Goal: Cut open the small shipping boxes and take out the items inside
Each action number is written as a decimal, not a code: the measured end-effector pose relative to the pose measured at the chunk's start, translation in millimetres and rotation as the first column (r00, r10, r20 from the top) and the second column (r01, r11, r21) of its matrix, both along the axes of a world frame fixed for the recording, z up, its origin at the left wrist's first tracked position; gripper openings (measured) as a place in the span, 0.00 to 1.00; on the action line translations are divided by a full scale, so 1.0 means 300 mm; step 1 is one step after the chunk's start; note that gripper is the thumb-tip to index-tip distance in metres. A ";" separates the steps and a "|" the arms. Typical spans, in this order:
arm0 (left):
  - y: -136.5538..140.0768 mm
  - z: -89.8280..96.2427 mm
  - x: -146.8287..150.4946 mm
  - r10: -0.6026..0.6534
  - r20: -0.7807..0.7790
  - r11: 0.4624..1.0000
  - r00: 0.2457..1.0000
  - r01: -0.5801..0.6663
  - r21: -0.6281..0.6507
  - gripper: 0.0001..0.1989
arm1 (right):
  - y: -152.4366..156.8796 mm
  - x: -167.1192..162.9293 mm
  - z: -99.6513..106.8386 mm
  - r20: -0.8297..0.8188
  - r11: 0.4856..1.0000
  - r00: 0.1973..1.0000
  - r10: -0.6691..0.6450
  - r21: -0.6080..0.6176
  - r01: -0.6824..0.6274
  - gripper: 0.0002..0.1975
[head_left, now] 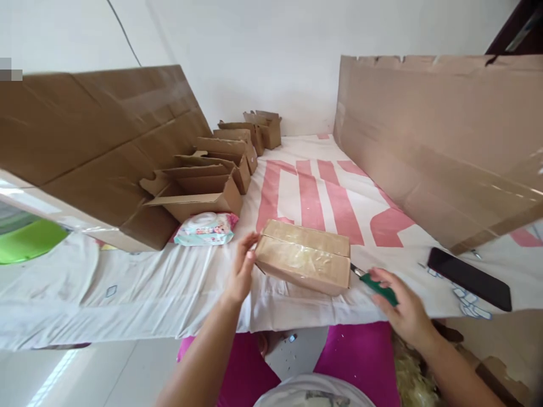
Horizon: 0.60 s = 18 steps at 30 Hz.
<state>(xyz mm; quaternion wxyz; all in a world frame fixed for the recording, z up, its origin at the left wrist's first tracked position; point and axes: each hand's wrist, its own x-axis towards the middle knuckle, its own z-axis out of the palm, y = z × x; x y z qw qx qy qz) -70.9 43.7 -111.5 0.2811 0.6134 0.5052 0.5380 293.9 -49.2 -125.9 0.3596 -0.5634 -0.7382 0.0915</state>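
Observation:
A taped cardboard box (303, 254) lies in front of me near the table's front edge, clear tape running along its top seam. My left hand (244, 268) is at the box's left end, its fingers closed against that side. In my right hand (401, 308) is a green-handled knife (379, 287), gripped by the handle. Its metal part points at the right end of the box. Whether the tip touches the cardboard or goes behind it, I cannot tell.
Several open cardboard boxes (199, 189) stand in a row at left, with a wet wipes pack (207, 229) before them. Large cardboard panels rise at left (106, 130) and right (436, 141). A black phone (469, 278) lies right on the white-and-pink cloth (311, 192).

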 end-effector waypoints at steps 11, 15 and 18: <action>-0.233 -0.003 -0.105 0.208 -0.320 0.937 0.924 -0.095 0.335 0.16 | 0.146 -0.246 0.033 -0.131 0.932 0.940 0.315 -0.143 -0.332 0.38; -0.208 -0.023 -0.114 0.175 -0.261 0.938 0.950 -0.079 0.339 0.14 | 0.198 -0.157 0.031 -0.060 0.947 0.973 0.222 -0.224 -0.230 0.31; -0.184 -0.045 -0.107 0.159 -0.190 0.937 0.969 -0.087 0.340 0.15 | 0.208 -0.076 -0.019 0.291 0.976 0.957 -0.001 -0.208 0.064 0.22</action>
